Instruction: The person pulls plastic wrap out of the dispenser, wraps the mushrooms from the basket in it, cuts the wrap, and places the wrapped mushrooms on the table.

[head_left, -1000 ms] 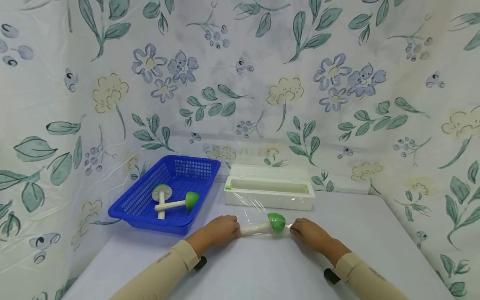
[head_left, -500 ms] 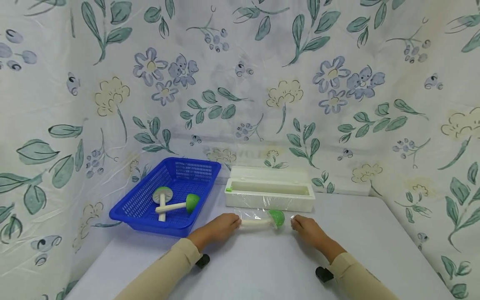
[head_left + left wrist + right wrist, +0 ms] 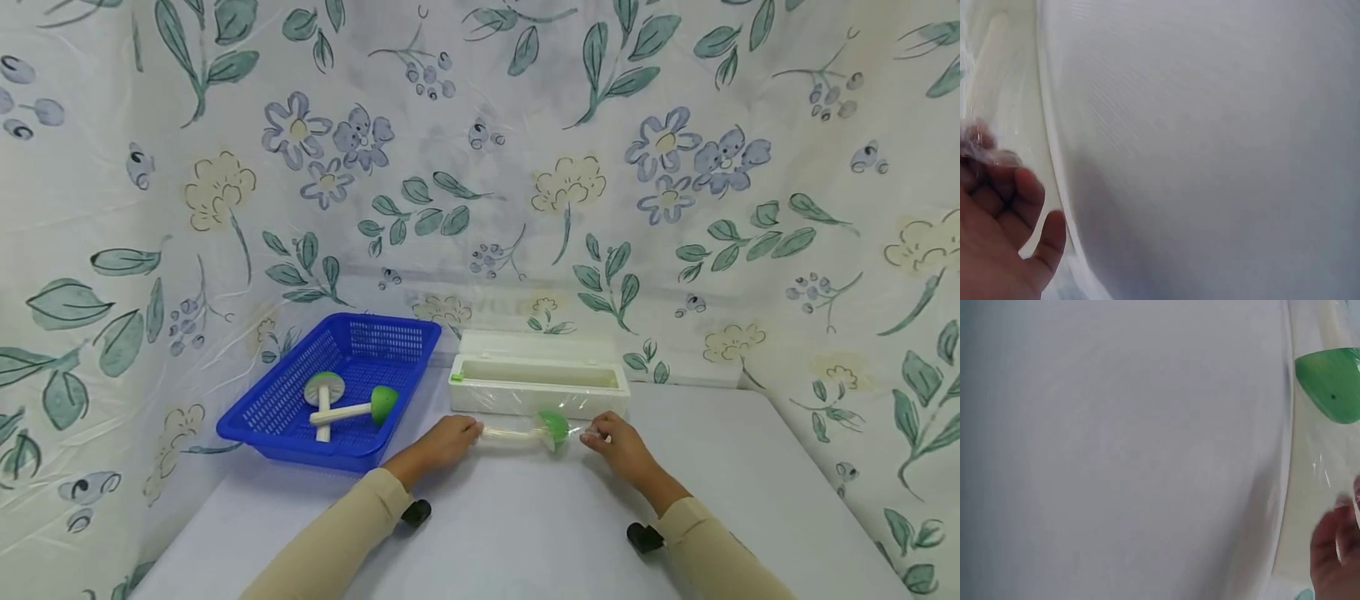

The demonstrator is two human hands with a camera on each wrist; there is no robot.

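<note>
Between the two hands lies a toy mushroom with a green cap and a pale stem, covered by clear cling film. Fingers of the left hand pinch the bunched film at the stem end, as the left wrist view also shows. Past the cap, the right hand pinches film gathered on that side. In the right wrist view, the green cap shows above the right fingers, which are partly cut off by the frame. Film stretches back from the mushroom to a white dispenser box.
A small green piece sits at the left end of the box's rim; its lid stands raised behind. To the left, a blue basket holds two more toy mushrooms. A floral sheet hangs behind the white table.
Both hands and the mushroom have moved away from the person, closer to the dispenser box. The film between mushroom and box has become shorter. The basket has stayed in place.
</note>
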